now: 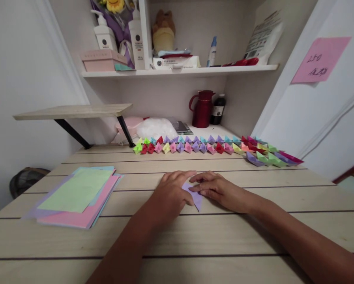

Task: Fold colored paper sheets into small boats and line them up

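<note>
A small folded sheet of purple paper (197, 199) lies on the table between my hands, one pointed corner towards me. My left hand (174, 192) rests over its left side, fingers stretched out and thumb apart along the near edge. From the right, my right hand (214, 188) touches the paper with its fingertips; its fingers are slightly bent and spread. Both hands cover the far part of the sheet, so its full shape is hidden. Beyond them, folded paper boats (195, 147) in many colours stand in two long rows, with larger boats (273, 159) grouped at the right end.
Coloured paper sheets (76, 191) are stacked at the left, light green on top. A raised wooden shelf (73, 111) on black legs stands behind them. At the back are a red jug (203, 109), a dark bottle (218, 109) and a loaded white wall shelf (218, 71).
</note>
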A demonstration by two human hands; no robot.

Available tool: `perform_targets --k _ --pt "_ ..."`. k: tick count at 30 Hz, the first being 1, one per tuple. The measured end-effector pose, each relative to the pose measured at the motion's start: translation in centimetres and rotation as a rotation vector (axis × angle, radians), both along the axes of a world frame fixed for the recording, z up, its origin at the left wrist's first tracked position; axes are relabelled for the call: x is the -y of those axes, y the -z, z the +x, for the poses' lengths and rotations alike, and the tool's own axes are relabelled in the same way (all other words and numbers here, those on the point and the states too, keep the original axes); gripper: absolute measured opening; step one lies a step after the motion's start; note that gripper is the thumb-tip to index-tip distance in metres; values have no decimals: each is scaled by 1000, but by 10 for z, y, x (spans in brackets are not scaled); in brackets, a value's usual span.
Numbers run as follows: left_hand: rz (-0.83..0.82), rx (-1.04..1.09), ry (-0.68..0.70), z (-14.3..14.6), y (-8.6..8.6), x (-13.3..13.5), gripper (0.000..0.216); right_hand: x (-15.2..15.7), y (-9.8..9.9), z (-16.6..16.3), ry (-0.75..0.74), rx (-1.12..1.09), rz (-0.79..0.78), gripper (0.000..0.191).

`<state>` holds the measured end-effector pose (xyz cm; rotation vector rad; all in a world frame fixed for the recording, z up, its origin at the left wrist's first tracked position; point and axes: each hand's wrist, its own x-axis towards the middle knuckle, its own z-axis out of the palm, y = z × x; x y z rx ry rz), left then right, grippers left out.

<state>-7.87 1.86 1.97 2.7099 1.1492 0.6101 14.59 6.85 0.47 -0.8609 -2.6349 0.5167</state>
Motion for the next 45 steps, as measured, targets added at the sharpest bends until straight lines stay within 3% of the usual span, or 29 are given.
perform_targets --k 7,11,17,23,29,38,45 --pt "-32 -60 -7 -5 -5 1 50 1 -6 4 -28 3 -47 32" --pt "-34 -46 -44 -7 1 0 50 1 -5 5 -38 21 -46 57" --pt "-88 -34 -105 -10 7 -5 43 -2 9 -16 138 -114 58 15" --pt "-59 17 -248 -11 5 -10 44 -5 12 -27 197 -168 66 10" --pt "-32 13 -248 -12 10 -9 29 -5 13 -26 244 -149 48 14" --pt "-70 -28 -189 -10 19 -14 52 -6 13 -26 265 -158 6 12" --pt "-78 -120 -198 -10 18 -13 37 -8 15 -25 351 -113 65 17"
